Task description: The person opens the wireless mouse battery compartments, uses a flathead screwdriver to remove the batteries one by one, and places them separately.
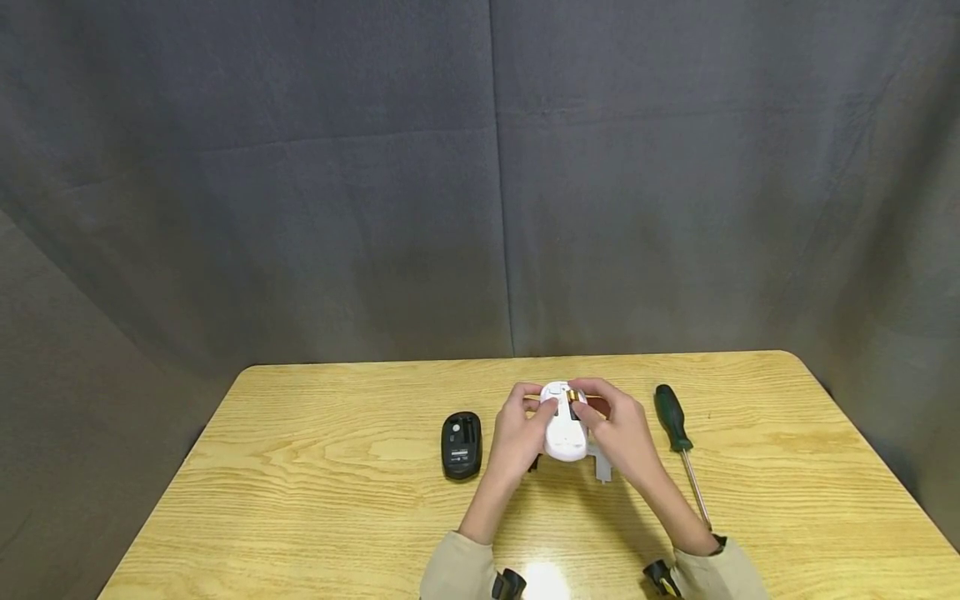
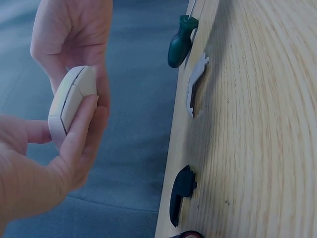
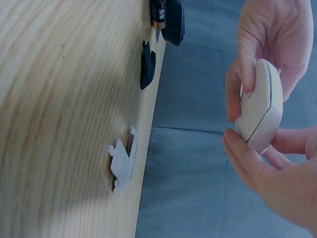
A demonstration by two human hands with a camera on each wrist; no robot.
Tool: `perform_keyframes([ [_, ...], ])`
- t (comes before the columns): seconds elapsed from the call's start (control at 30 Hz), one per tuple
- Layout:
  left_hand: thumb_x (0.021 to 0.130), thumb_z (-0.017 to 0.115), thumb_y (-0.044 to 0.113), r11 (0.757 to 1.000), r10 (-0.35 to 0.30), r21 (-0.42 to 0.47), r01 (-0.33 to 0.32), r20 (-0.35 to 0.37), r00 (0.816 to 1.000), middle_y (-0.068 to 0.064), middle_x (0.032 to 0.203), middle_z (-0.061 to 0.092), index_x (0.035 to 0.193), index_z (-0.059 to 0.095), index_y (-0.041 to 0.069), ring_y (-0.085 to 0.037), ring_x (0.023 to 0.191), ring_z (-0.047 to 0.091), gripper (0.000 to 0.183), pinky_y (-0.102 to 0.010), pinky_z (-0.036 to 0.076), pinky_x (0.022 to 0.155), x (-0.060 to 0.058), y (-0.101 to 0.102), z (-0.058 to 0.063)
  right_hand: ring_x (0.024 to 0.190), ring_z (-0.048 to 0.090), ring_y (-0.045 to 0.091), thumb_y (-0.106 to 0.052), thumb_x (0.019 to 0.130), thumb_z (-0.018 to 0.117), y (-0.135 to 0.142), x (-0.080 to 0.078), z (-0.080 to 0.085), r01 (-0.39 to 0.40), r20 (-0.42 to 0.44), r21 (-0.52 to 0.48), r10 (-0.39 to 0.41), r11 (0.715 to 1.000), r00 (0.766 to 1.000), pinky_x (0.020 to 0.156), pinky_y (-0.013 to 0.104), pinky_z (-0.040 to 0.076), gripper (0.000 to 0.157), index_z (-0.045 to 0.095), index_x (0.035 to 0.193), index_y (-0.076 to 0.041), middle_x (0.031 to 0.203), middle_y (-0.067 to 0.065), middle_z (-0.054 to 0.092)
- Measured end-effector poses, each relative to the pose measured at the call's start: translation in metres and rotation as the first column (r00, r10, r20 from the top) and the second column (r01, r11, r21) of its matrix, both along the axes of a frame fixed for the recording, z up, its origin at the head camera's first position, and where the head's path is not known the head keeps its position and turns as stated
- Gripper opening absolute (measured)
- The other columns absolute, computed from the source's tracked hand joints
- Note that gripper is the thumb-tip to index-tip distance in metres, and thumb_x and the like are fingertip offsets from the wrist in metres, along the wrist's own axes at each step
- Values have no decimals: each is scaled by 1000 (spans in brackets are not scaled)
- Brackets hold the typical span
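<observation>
Above the table, both hands hold a white computer mouse [image 1: 566, 437] with its underside turned up in the head view. Its battery bay is uncovered, and a copper-and-black battery [image 1: 573, 396] shows in it. My left hand [image 1: 519, 433] grips the mouse's left side, thumb on the underside. On the other side my right hand [image 1: 621, 429] grips it, the thumb right at the battery. The right wrist view shows the mouse's smooth shell [image 3: 262, 106] between the fingers of both hands. A white battery cover [image 3: 124, 166] lies on the table below, partly hidden by the hands in the head view.
Left of the hands lies a black mouse [image 1: 461, 446], underside up with its bay uncovered. A battery [image 3: 158, 14] lies beside it, near a black cover [image 3: 147, 67]. A green-handled screwdriver [image 1: 672, 417] lies to the right on the wooden table [image 1: 315, 500]. Grey curtain [image 1: 360, 208] hangs behind.
</observation>
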State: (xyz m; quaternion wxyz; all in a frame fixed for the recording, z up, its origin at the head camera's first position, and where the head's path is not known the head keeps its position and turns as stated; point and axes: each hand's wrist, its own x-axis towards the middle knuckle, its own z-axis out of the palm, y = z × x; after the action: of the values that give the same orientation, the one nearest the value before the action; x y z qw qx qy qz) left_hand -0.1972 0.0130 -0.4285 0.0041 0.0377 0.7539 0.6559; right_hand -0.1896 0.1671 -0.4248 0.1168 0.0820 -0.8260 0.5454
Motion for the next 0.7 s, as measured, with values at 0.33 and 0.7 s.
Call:
perform_keyframes([
  [0.33, 101, 63, 17, 998, 7, 63, -9, 40, 999, -14, 103, 67, 127, 59, -3, -14, 73, 64, 33, -27, 56, 54, 0, 0, 3, 111, 70, 33, 0, 98, 67, 1, 1, 3, 23, -1, -13, -23, 1000, 1000, 89, 24, 54, 23, 74, 120, 1, 119, 18, 73],
  [0.7, 99, 65, 16, 999, -1, 38, 1, -1, 1000, -13, 100, 68, 125, 61, -4, -16, 78, 64, 33, -28, 55, 58, 1, 1, 1, 102, 69, 22, 0, 98, 67, 3, 1, 5, 3, 59, -127, 4, 992, 998, 80, 18, 53, 19, 73, 116, 5, 114, 19, 72],
])
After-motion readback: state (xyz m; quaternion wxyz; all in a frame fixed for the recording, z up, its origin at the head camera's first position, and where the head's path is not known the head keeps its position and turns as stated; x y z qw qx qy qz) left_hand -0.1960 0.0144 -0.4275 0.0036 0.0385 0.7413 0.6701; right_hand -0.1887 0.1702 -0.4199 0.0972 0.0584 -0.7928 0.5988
